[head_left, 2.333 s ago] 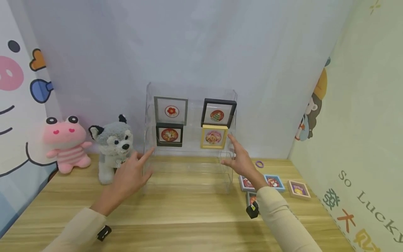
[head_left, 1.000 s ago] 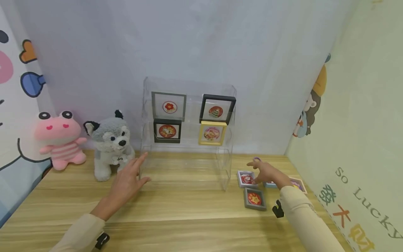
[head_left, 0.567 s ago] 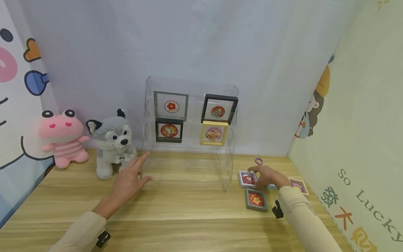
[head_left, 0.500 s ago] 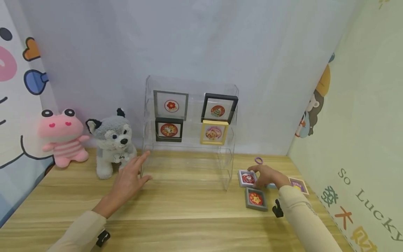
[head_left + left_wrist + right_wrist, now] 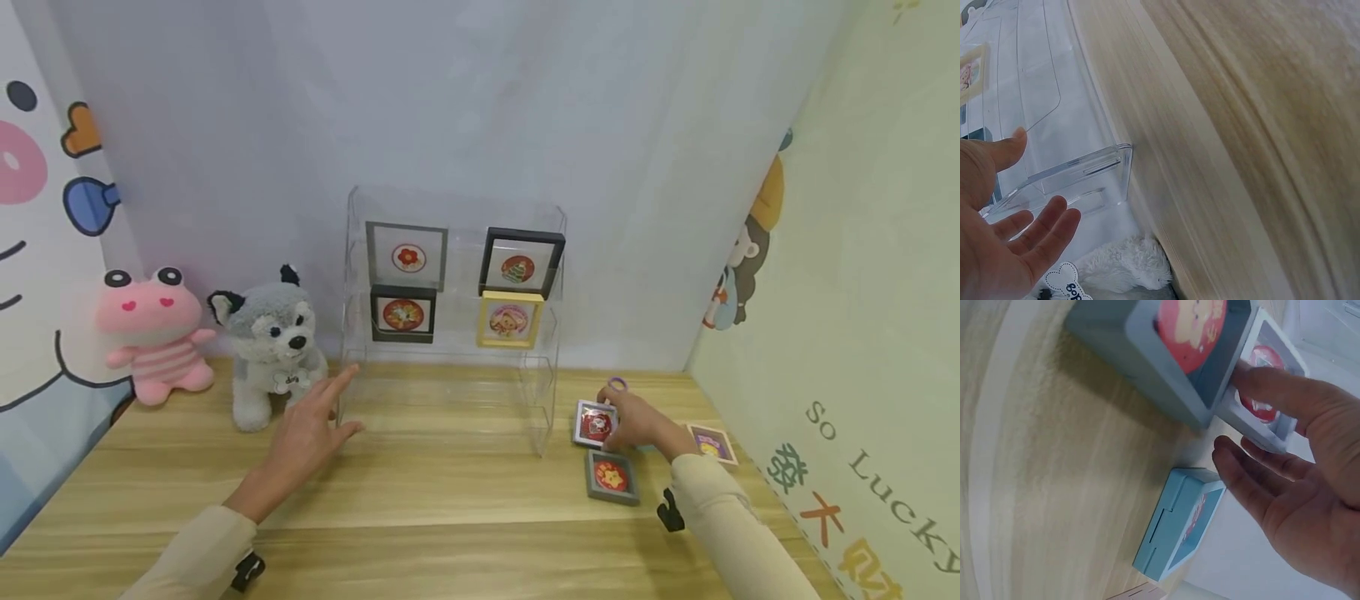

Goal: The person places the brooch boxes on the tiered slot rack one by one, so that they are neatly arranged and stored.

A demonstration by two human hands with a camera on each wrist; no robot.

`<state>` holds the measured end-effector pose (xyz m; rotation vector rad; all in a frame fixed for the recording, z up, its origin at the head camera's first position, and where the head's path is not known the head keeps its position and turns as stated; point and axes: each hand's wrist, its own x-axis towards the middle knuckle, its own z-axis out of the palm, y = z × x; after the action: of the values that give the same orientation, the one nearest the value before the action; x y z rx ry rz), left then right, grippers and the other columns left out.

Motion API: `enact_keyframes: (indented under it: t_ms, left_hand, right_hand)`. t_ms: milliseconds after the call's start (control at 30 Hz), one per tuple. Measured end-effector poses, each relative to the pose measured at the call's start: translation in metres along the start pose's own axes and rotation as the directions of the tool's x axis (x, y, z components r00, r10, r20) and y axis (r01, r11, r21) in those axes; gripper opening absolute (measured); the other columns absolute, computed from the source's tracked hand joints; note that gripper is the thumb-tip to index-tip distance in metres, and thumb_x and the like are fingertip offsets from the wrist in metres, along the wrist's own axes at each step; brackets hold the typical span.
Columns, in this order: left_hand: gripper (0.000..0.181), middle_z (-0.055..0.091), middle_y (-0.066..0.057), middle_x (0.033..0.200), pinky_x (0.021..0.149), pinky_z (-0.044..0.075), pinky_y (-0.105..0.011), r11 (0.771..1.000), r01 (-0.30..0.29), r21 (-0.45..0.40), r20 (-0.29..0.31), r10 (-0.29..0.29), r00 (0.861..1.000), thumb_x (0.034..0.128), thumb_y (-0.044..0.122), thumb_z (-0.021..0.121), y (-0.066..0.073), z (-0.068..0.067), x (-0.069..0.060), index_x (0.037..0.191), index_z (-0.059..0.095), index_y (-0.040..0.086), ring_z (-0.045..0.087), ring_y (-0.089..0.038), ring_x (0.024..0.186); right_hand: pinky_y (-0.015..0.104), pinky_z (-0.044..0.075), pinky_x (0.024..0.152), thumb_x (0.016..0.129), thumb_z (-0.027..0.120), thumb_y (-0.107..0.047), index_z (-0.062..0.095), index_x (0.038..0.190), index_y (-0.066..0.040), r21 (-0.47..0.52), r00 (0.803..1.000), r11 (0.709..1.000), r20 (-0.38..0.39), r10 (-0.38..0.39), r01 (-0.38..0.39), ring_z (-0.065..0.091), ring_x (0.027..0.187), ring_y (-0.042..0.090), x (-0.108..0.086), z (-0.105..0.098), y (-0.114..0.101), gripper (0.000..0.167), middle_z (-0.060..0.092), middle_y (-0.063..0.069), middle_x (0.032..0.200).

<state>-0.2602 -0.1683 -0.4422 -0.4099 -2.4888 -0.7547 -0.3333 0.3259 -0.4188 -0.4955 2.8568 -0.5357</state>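
My right hand (image 5: 637, 421) pinches a pale lilac picture frame (image 5: 595, 423) with a red round picture, right of the clear stand. In the right wrist view the thumb lies on the front of this lilac frame (image 5: 1272, 419), which is tilted, with fingers behind its edge. A dark grey frame (image 5: 611, 477) lies just in front. Beside the left side of the clear acrylic tiered stand (image 5: 450, 387) is my left hand (image 5: 303, 425), fingers spread, holding nothing. In the left wrist view I cannot tell whether that hand (image 5: 997, 250) touches the stand.
Grey (image 5: 444, 250), black (image 5: 560, 258), dark (image 5: 405, 337) and yellow (image 5: 483, 325) frames stand on the upper tiers. A husky plush (image 5: 262, 358) and pink plush (image 5: 157, 333) sit left. Rightward are a blue frame (image 5: 1175, 519), a beige frame (image 5: 723, 460) and a purple ring (image 5: 617, 380).
My right hand has gone from the stand's right side down to the loose frames and gripped the lilac one, which is now tilted and slightly shifted right. The left hand stays beside the stand.
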Motion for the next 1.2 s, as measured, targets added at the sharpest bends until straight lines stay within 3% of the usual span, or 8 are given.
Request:
enact_keyframes:
  t_ms: [100,267,467,667,800,933,1000,1200]
  left_hand:
    - [0.084,0.064,-0.021,0.119,0.056,0.047,-0.035,1.0,0.003,0.0,0.005,-0.003,1.0,0.0752,0.013,0.087,0.0,0.001,-0.001,0.148,0.045,0.008,0.062,-0.025,0.072]
    - [0.085,0.066,-0.019,0.113,0.055,0.046,-0.032,1.0,-0.006,0.004,-0.009,0.006,1.0,0.0731,0.014,0.089,0.0,0.004,-0.002,0.147,0.047,0.008,0.061,-0.022,0.07]
    - [0.086,0.066,-0.019,0.11,0.053,0.044,-0.031,1.0,-0.016,0.009,-0.027,0.016,1.0,0.0718,0.014,0.09,0.0,0.005,-0.002,0.147,0.048,0.01,0.059,-0.018,0.067]
    - [0.085,0.067,-0.019,0.112,0.053,0.045,-0.032,1.0,0.001,0.011,-0.018,0.0,1.0,0.0728,0.014,0.089,0.0,0.006,-0.002,0.147,0.048,0.01,0.059,-0.019,0.067]
    - [0.085,0.067,-0.018,0.113,0.053,0.045,-0.032,1.0,0.006,0.006,-0.019,-0.006,1.0,0.0728,0.015,0.089,0.0,0.006,-0.003,0.147,0.048,0.009,0.06,-0.021,0.068]
    - [0.085,0.067,-0.018,0.114,0.054,0.045,-0.032,1.0,0.0,0.004,-0.028,0.0,1.0,0.0726,0.015,0.089,-0.001,0.007,-0.003,0.147,0.048,0.01,0.061,-0.022,0.069]
    - [0.086,0.067,-0.018,0.114,0.054,0.045,-0.032,1.0,-0.008,0.006,-0.037,0.008,0.999,0.0725,0.015,0.089,-0.002,0.007,-0.002,0.147,0.048,0.011,0.061,-0.021,0.069]
    - [0.085,0.067,-0.017,0.114,0.054,0.045,-0.034,1.0,-0.007,0.009,-0.05,0.007,0.999,0.0724,0.016,0.089,-0.004,0.006,-0.002,0.147,0.048,0.011,0.062,-0.02,0.069]
  right_hand:
    - [0.038,0.051,0.071,0.062,0.089,0.001,0.049,0.118,-0.007,0.017,0.999,1.0,-0.032,0.008,-0.007,0.059,0.085,0.026,-0.002,0.004,0.001,0.069,0.062,0.017,0.099]
    - [0.042,0.052,0.073,0.06,0.089,0.0,0.047,0.117,-0.007,0.027,0.996,1.0,-0.094,-0.01,0.013,0.06,0.085,0.031,-0.007,0.008,0.001,0.071,0.062,0.022,0.098]
    - [0.038,0.049,0.068,0.065,0.086,-0.001,0.048,0.114,-0.011,0.059,0.991,0.998,-0.131,0.003,0.004,0.059,0.081,0.029,-0.013,0.01,0.005,0.063,0.063,0.022,0.096]
    - [0.034,0.047,0.064,0.071,0.085,-0.002,0.053,0.115,-0.008,0.078,0.984,0.996,-0.179,-0.019,0.033,0.058,0.076,0.025,-0.02,0.008,0.007,0.055,0.063,0.018,0.09]
    - [0.032,0.055,0.059,0.08,0.079,0.001,0.053,0.125,-0.001,0.192,0.977,0.98,-0.213,-0.009,0.051,0.064,0.07,0.02,-0.027,0.003,0.002,0.052,0.06,0.024,0.096]
    - [0.039,0.06,0.061,0.089,0.068,0.006,0.046,0.138,0.002,0.347,0.972,0.935,-0.236,0.013,0.072,0.072,0.075,0.027,-0.036,-0.007,-0.006,0.054,0.051,0.029,0.108]
    - [0.039,0.061,0.063,0.092,0.065,0.005,0.044,0.14,0.001,0.379,0.967,0.921,-0.254,0.005,0.095,0.072,0.078,0.03,-0.041,-0.014,-0.011,0.053,0.048,0.028,0.109]
    - [0.026,0.055,0.059,0.093,0.067,0.001,0.045,0.136,-0.002,0.286,0.946,0.942,-0.314,-0.078,0.173,0.071,0.084,0.03,-0.051,-0.033,-0.031,0.049,0.052,0.027,0.112]
